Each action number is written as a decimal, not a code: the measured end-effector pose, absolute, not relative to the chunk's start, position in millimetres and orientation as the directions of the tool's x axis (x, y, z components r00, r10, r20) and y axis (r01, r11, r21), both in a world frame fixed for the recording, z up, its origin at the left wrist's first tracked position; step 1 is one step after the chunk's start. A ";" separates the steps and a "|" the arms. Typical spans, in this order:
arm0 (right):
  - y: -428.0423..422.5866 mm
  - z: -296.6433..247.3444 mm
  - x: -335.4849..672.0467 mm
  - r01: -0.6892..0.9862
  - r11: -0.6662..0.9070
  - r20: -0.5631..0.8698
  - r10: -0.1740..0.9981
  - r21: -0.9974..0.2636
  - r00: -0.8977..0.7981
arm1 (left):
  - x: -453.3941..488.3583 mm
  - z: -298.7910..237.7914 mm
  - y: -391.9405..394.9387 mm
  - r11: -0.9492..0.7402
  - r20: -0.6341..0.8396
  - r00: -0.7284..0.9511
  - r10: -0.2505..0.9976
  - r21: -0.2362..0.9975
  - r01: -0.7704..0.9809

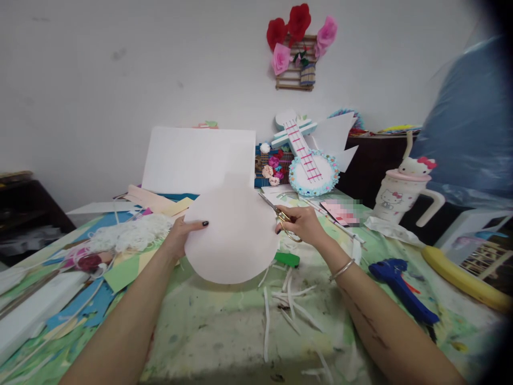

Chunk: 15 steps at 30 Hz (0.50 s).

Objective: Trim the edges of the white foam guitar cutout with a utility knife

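My left hand (pixel 181 233) pinches the left edge of a pale pink paper circle (pixel 232 238), thumb on its front, holding it upright over the table. My right hand (pixel 303 224) grips gold-handled scissors (pixel 280 214) at the circle's upper right edge, with the blades pointing up and left along the rim. A bangle sits on my right wrist. Thin white paper strips (pixel 289 302) lie on the table below the circle.
A paint-stained table (pixel 224 331) carries coloured paper scraps at left, a white yarn pile (pixel 128 232), a blue glue gun (pixel 401 286), a green object (pixel 287 259), a cat-character mug (pixel 403 195), a yellow object (pixel 460 278), and a white foam board (pixel 198 160) leaning on the wall beside a decorated craft guitar (pixel 308 160).
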State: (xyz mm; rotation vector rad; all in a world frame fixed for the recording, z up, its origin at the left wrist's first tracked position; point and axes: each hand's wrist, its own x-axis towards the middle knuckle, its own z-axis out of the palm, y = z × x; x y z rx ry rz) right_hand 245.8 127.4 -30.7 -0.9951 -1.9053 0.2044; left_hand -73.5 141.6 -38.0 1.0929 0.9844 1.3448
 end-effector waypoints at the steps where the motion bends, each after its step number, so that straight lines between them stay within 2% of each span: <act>1: 127.6 -31.0 246.2 0.551 0.652 0.663 0.715 -0.520 -0.221 | -73.9 -38.3 141.9 -0.069 0.074 0.014 0.997 0.969 -0.236; 15: 124.1 -29.6 247.4 0.542 0.599 0.614 0.768 -0.589 -0.181 | -75.2 -34.9 140.1 -0.067 0.076 0.035 0.996 0.975 -0.213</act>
